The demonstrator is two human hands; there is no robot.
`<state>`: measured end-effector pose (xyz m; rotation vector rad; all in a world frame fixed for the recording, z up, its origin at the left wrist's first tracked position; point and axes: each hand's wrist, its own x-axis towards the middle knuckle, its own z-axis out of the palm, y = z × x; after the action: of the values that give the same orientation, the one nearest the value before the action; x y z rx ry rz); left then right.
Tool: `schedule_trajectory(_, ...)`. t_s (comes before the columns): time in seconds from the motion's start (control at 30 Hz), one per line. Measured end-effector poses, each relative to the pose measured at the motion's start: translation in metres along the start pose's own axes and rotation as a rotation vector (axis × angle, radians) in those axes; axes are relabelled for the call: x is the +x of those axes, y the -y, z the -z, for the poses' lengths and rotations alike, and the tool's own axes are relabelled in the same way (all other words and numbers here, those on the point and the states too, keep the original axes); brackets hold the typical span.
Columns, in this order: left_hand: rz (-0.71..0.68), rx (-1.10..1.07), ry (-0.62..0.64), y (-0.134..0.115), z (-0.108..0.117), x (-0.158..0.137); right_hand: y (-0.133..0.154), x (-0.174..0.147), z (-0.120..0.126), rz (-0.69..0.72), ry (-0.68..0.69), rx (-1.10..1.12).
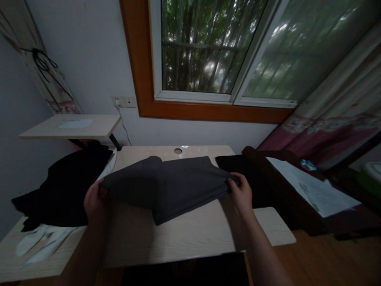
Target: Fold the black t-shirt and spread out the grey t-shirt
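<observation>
- Two bare hands reach in from the bottom. The left hand (96,198) is closed, its fingers curled round one end of a piece of grey cloth.
- The right hand (241,192) is nearly closed, thumb and fingers pinching the cloth's other end.
- One grey cloth (186,180), apparently a garment, spans the gap between the hands over the middle of the worktop, with one lower corner pointing toward the viewer. How much of it rests on the surface is hard to tell.
- One pale wood-grain worktop (187,239) lies below, with one round hole (178,151) near its far edge.
- On the left, one heap of black cloth (67,184) lies partly over white cloth (43,242); the number of pieces is unclear.
- Behind that heap, one raised shelf (105,126) bears one white sheet (75,123).
- Just right of the right hand is one dark area, too dim to identify; farther right, a whitish sheet (310,184) lies on dark brown furniture (279,183).
- On the wall, two socket plates sit side by side, one with a cable.
- Beyond, one window (212,48) shows two panes, flanked by two curtains.
</observation>
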<state>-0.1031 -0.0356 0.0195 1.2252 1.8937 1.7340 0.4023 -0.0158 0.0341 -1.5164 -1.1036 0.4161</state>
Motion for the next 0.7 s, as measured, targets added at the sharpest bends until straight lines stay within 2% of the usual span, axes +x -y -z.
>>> schedule_trajectory(0.23, 0.012, -0.032, 0.064, 0.002, -0.004, -0.002, 0.006, 0.014, 0.017, 0.112, -0.181, -0.035)
schedule_trajectory(0.3, -0.002, 0.007, 0.022, 0.004, -0.003, -0.002, 0.006, 0.018, 0.022, 0.138, -0.237, -0.054)
schedule_trajectory(0.43, -0.062, 0.132, -0.145, 0.002, -0.003, -0.003, 0.000, 0.023, 0.032, 0.177, -0.292, -0.167)
schedule_trajectory(0.57, -0.213, 0.252, -0.277, -0.007, -0.009, -0.009, -0.007, 0.019, 0.035, 0.263, -0.225, -0.365)
schedule_trajectory(0.7, -0.428, 0.392, -0.263, -0.010, -0.013, -0.017, -0.001, 0.001, 0.025, 0.355, -0.184, -0.532)
